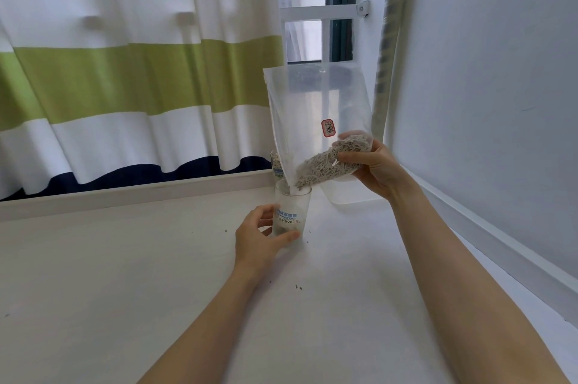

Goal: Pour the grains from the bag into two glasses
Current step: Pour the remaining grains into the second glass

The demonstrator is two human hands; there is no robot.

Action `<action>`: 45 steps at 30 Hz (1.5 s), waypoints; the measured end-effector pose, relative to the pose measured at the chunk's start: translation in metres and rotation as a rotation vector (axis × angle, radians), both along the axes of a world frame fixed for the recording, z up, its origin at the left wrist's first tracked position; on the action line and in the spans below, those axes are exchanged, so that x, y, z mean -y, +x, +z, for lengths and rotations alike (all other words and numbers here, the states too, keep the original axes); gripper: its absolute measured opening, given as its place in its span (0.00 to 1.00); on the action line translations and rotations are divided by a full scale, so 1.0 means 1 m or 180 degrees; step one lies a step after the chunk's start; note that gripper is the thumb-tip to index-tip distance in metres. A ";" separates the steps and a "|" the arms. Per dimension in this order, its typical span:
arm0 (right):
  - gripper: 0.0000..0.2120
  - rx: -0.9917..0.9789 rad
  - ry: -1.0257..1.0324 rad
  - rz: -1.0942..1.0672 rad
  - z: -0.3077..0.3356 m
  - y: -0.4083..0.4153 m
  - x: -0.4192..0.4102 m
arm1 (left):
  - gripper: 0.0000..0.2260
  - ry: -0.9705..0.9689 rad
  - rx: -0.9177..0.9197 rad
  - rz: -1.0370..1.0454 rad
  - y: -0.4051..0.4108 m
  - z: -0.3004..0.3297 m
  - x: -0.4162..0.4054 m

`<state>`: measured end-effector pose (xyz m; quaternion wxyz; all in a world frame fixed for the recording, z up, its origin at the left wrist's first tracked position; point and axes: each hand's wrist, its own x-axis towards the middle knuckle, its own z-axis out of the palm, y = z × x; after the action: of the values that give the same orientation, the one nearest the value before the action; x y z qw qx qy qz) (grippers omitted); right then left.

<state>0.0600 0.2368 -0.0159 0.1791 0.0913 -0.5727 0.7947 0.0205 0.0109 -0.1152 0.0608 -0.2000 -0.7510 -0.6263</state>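
A clear plastic bag [316,108] with a small red label hangs tilted over the table, its lower corner at the rim of a near glass [292,211]. Grey-brown grains [331,160] lie heaped in the bag's lower part. My right hand [375,171] grips the bag's bottom right corner. My left hand [259,239] wraps around the base of the near glass, which has blue print and a few grains at its bottom. A second glass [276,161], holding grains, stands behind it, partly hidden by the bag.
The white table [125,290] has a few spilled grains [298,287] near the glass. A striped curtain [125,71] hangs behind, a white wall [484,102] rises at the right, and a clear container [350,193] stands behind the bag.
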 end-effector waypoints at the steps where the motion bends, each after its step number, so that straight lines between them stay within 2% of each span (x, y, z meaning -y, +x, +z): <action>1: 0.16 -0.0005 0.0008 -0.0001 0.000 -0.001 0.000 | 0.25 -0.0001 -0.0007 0.0005 0.000 0.000 0.000; 13: 0.15 -0.0094 0.0094 -0.0094 0.007 0.007 -0.004 | 0.25 0.0011 -0.0039 0.0022 0.000 0.000 0.000; 23: 0.15 -0.0049 0.0767 -0.0217 0.020 0.012 0.002 | 0.24 0.0006 -0.0116 0.0055 0.001 0.000 0.000; 34: 0.13 -0.0064 0.0585 -0.0161 0.019 0.016 0.001 | 0.24 0.0009 -0.0093 0.0065 0.002 0.001 0.000; 45: 0.14 0.0157 0.0970 -0.0044 0.023 0.019 0.001 | 0.26 -0.0020 -0.0138 0.0064 0.002 0.000 0.000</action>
<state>0.0785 0.2359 0.0074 0.1544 0.0939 -0.6915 0.6994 0.0221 0.0104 -0.1147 0.0827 -0.2062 -0.7534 -0.6189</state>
